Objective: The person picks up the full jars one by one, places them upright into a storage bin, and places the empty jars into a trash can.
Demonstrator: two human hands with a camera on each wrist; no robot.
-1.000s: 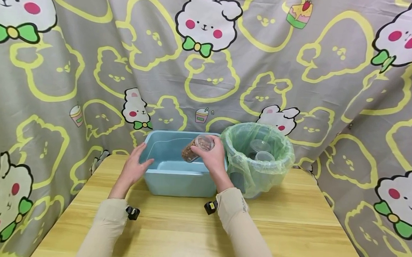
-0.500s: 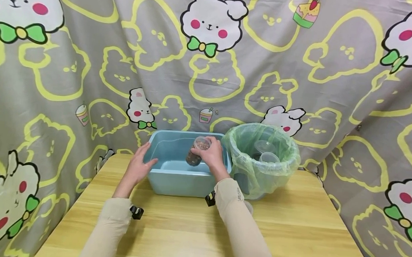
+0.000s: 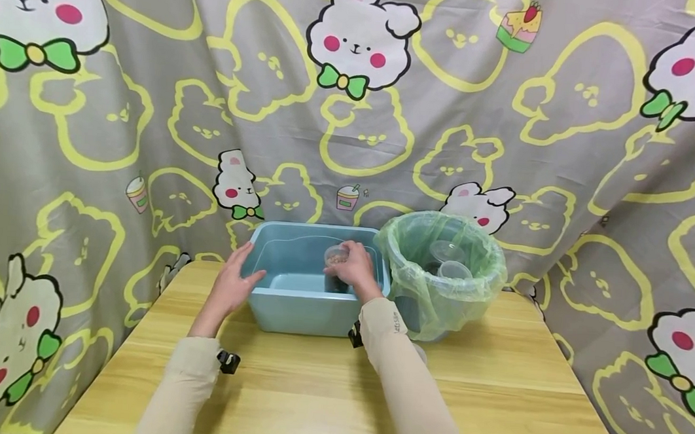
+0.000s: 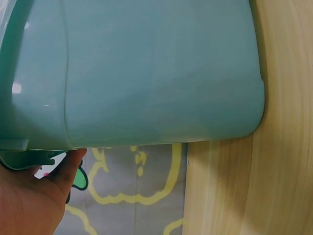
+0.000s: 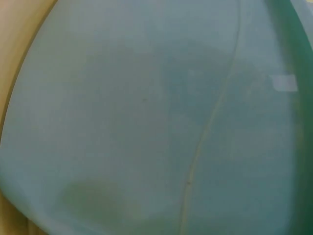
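Observation:
A light-blue plastic basin (image 3: pixel 304 313) stands on the wooden table. My left hand (image 3: pixel 232 286) holds its left rim near the front corner, thumb on the inner side and fingers along the outside. In the left wrist view, part of that hand (image 4: pixel 32 196) shows at the rim beside the basin's wall. My right hand (image 3: pixel 353 270) grips a clear plastic jar (image 3: pixel 336 256) with small brown pieces in it, low inside the basin's right half. The jar is nearly upright; its lower part is partly hidden. The right wrist view shows only the basin's wall (image 5: pixel 122 122).
Right beside the basin stands a round bin (image 3: pixel 438 287) lined with a green bag, with clear plastic containers (image 3: pixel 453 270) inside. A clear round object (image 3: pixel 419 353) lies on the table (image 3: pixel 302 398), partly behind my right sleeve. A patterned curtain (image 3: pixel 375 146) hangs behind.
My right hand has lowered the jar into the basin and turned it from tilted to nearly upright. My left hand stays at the left rim. The view has shifted slightly.

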